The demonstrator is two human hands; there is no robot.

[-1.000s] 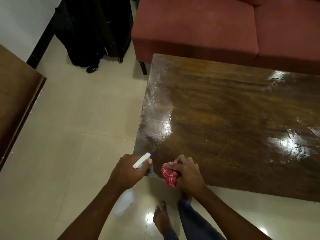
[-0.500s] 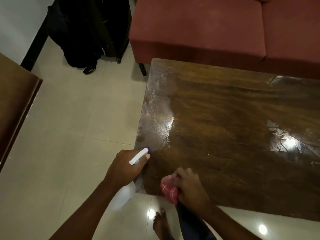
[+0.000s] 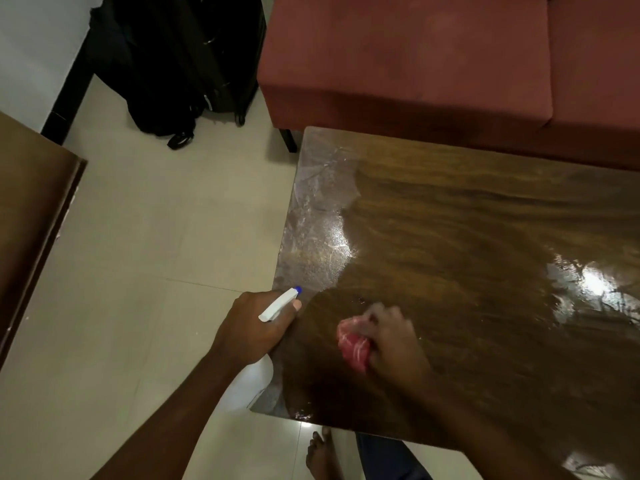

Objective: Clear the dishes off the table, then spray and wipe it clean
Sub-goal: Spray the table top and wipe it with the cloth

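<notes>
At the left edge of the glossy dark wooden table [image 3: 485, 220], our left hand [image 3: 252, 329] curls round the white plastic spray bottle with blue nozzle [image 3: 277, 305], hung beside the edge, we judge, to leave wiping room. Rightward, our blurred right hand [image 3: 393, 344] grips a bunched red checked cloth [image 3: 354, 345], pressing it onto the wet wood.

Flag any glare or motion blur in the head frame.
Head view: right hand and crumpled red checked cloth are motion-blurred; left hand gripping the white plastic spray bottle is sharp; strong glare on the glossy dark wooden table, frame right.
</notes>
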